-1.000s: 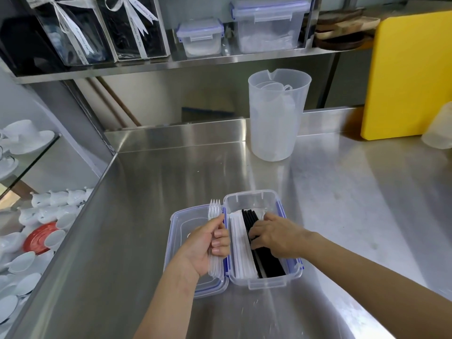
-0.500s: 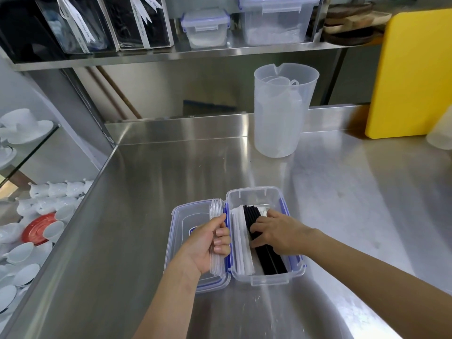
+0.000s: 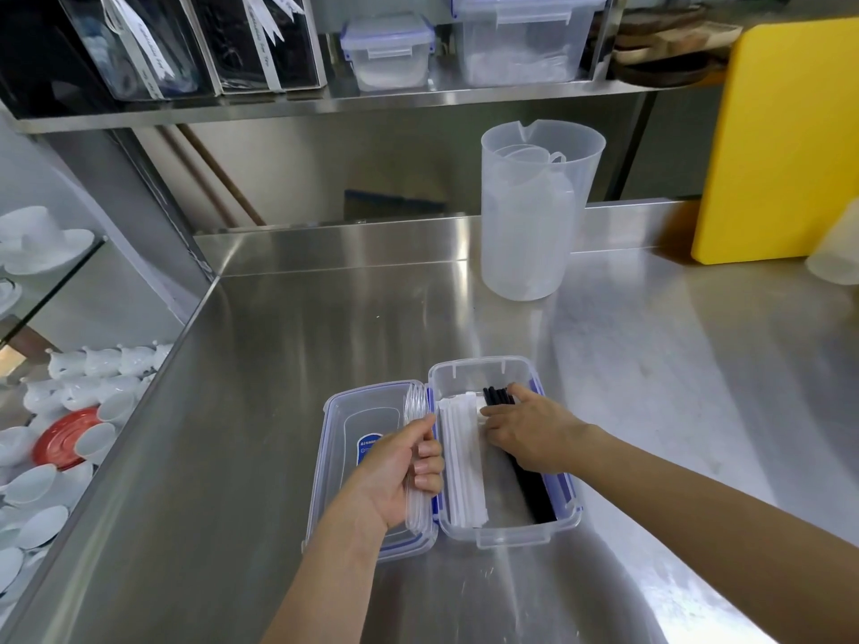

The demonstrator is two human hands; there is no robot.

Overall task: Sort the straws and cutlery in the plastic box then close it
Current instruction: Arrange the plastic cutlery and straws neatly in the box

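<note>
Steel desk [image 3: 288,411], one clear plastic box [image 3: 483,369] near the front edge, open, blue seal round the rim. One lid [image 3: 339,411] flat on the desk just left of the box, touching it, with a blue label [image 3: 369,447] carrying white writing too small to read.

Left hand [image 3: 399,471] over the lid's right edge, closed round a bundle of clear plastic cutlery [image 3: 415,402]; tines past the thumb, so forks at least, count not readable through the overlap. Handles out below the palm, over the lid.

Inside the box: a stack of white paper-wrapped straws [image 3: 460,462] along the left wall, too many and too overlapped to count. Black straws [image 3: 534,492] along the right wall, roughly four tips visible at the far end, the rest hidden. Bare strip of box floor between the two groups.

Right hand [image 3: 534,434] in the box, fingers spread flat, pressed on the far ends of the black straws, thumb side touching the white ones; gripping nothing that can be seen.

Behind, near the back wall: one translucent measuring jug [image 3: 534,253], upright, another smaller one nested inside. One yellow cutting board [image 3: 785,141] upright at the right. On the shelf [image 3: 325,104] above: two lidded plastic containers [image 3: 388,51], and two dark boxes with white ribbons [image 3: 135,34], the ribbon print illegible. Down left, many white cups [image 3: 102,364] and one red saucer [image 3: 65,436].
</note>
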